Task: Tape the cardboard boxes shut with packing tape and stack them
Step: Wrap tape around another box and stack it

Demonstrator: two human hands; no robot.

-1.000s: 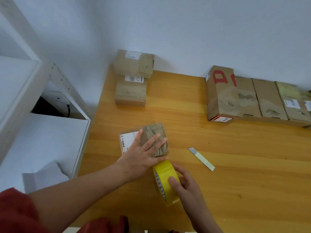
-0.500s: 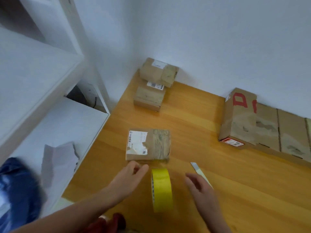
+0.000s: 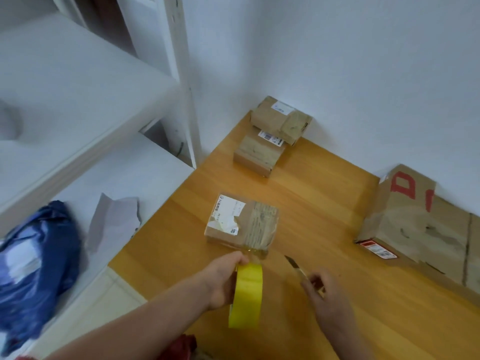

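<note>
A small cardboard box (image 3: pixel 241 221) with a torn white label lies flat on the wooden table (image 3: pixel 324 203). A strip of clear tape runs from its near edge down to a yellow roll of packing tape (image 3: pixel 246 294). My left hand (image 3: pixel 223 279) grips that roll from its left side, just in front of the box. To the right, my right hand (image 3: pixel 327 294) holds a box cutter (image 3: pixel 294 266), its blade pointing up-left toward the tape strip. Two more small boxes (image 3: pixel 270 136) are stacked at the table's far corner.
A row of larger cardboard boxes (image 3: pixel 420 224), one marked in red, lines the right side against the wall. White shelving (image 3: pixel 104 162) stands left of the table, holding a blue bag (image 3: pixel 39 263) and a grey paper sheet (image 3: pixel 111 219).
The left hand left the box top and took hold of the tape roll. The right hand released the roll and picked the box cutter off the table. The view swung left.
</note>
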